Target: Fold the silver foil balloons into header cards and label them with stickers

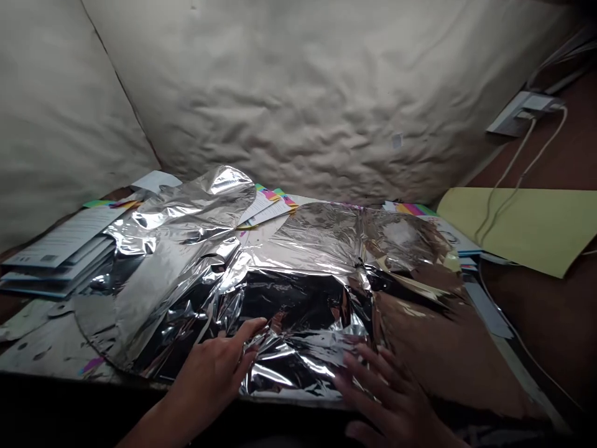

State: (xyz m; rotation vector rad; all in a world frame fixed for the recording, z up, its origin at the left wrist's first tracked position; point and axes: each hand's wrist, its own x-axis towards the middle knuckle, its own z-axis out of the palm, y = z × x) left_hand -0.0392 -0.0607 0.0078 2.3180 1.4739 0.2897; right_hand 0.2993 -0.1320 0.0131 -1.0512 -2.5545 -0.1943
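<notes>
A large, crinkled piece of shiny silver foil (298,305) lies spread over the work surface, with rounded edges at the left and a seam-like crease running down its right part. My left hand (217,361) rests on the near middle of the foil. Its index finger is stretched out along the surface, while some other fingers are partly hidden. To the right, my right hand (389,392) is over the foil's near edge with fingers spread, slightly smeared by motion. Nothing shows within its grasp. Whether its fingertips touch the foil, I cannot tell.
Printed booklets (60,249) are stacked at the left, and folded leaflets (270,205) lie behind the foil. A yellow sheet (517,224) sits at the right, below a white power strip (527,112) with hanging cables. Wrinkled pale covering (298,93) forms the back wall.
</notes>
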